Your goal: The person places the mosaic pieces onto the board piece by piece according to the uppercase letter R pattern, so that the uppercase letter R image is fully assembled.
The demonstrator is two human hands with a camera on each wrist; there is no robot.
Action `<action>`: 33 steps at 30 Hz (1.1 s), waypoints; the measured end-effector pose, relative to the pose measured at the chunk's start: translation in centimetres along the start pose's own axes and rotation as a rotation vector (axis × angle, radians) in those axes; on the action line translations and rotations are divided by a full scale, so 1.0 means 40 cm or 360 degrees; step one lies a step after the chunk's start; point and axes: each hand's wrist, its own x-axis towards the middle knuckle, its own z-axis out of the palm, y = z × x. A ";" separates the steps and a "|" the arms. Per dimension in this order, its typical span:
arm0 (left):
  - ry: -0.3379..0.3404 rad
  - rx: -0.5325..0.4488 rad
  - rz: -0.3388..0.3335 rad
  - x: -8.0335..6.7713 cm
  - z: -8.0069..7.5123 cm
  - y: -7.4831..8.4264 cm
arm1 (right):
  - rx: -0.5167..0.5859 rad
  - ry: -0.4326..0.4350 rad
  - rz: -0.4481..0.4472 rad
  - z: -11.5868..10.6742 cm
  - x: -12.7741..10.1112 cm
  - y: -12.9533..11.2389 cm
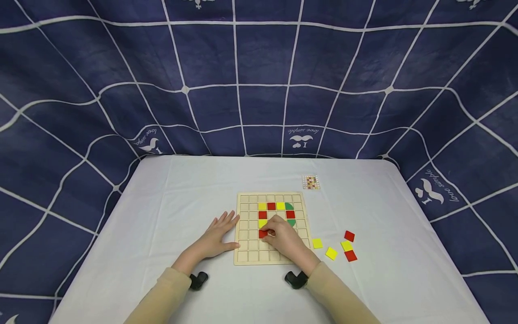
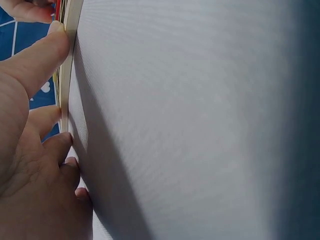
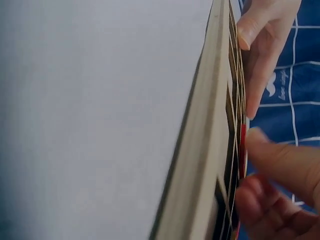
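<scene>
A pale wooden grid board (image 1: pixel 247 257) lies on the white table. Set into its cells are red and yellow square tiles and two green rounded pieces (image 1: pixel 291 223). My left hand (image 1: pixel 215 237) rests at the board's left side, fingers spread, thumb and fingertips touching the edge; the left wrist view shows its thumb (image 2: pixel 42 57) on the rim. Over the board, my right hand (image 1: pixel 283 237) has its curled fingers and thumb at a red square tile (image 1: pixel 262 234) low in the left column of tiles. The right wrist view shows that thumb (image 3: pixel 280 160) against the red tile.
Loose yellow tiles (image 1: pixel 331 254) and red tiles (image 1: pixel 350 256) lie on the table right of the board. A small printed pattern card (image 1: pixel 311 182) is behind the board. A dark blue cloth (image 1: pixel 259 108) with white lines hangs behind the table.
</scene>
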 end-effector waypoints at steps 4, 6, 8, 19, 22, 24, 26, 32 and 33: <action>-0.0009 0.0014 -0.0008 0.000 0.000 0.001 | 0.0114 0.0056 0.0018 -0.026 -0.014 0.005; -0.0007 0.0016 -0.0010 0.000 0.000 0.001 | 0.0183 0.0084 0.0045 -0.047 -0.023 0.013; -0.0007 0.0022 -0.0016 0.001 0.000 0.001 | 0.0246 0.0098 0.0111 -0.072 -0.034 0.028; 0.0012 0.0001 -0.0024 0.002 0.003 0.000 | 0.0274 0.0164 0.0508 -0.192 -0.119 0.153; 0.0007 -0.0007 -0.0023 0.002 0.002 -0.001 | 0.0232 0.0109 0.0564 -0.206 -0.142 0.179; 0.0000 -0.0016 -0.0014 0.001 0.002 -0.001 | 0.0188 0.0058 0.0577 -0.210 -0.156 0.193; -0.0007 -0.0016 -0.0003 0.001 0.001 -0.001 | 0.0159 0.0014 0.0576 -0.213 -0.168 0.206; -0.0011 -0.0005 0.0004 0.003 0.001 -0.001 | 0.0192 -0.0031 0.0546 -0.215 -0.185 0.226; -0.0009 -0.0003 0.0001 0.003 0.001 -0.001 | 0.0195 -0.0030 0.0541 -0.214 -0.185 0.227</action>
